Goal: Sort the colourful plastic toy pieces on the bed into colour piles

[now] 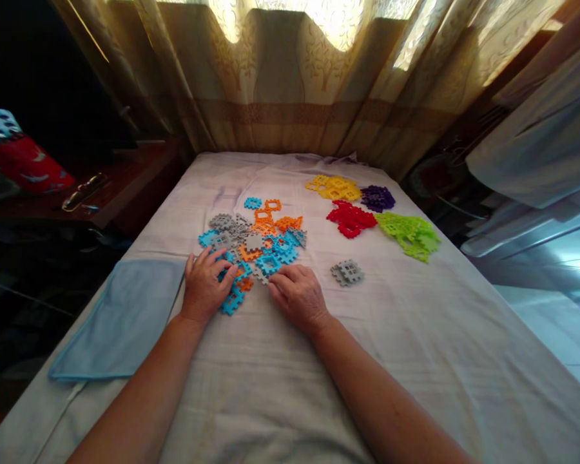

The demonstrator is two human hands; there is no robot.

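A mixed pile of flat plastic interlocking tiles with notched edges lies mid-table. It holds blue tiles [269, 263], orange tiles [263, 222] and grey tiles [225, 223]. My left hand [207, 281] rests on the pile's near left side, fingers spread over blue and orange pieces. At the near right edge of the pile is my right hand [297, 293], its fingers curled together at the edge of a grey tile [260, 276]. The fingertips are partly hidden. Right of that hand sits a small separate stack of grey tiles [347, 273].
Farther right lie single-colour heaps: yellow tiles [338, 187], purple tiles [377, 198], red tiles [350, 218] and lime-green tiles [409, 235]. A light-blue pad [118, 320] with a cord covers the left edge of the cloth-covered table [415, 361]. Curtains [290, 84] hang behind.
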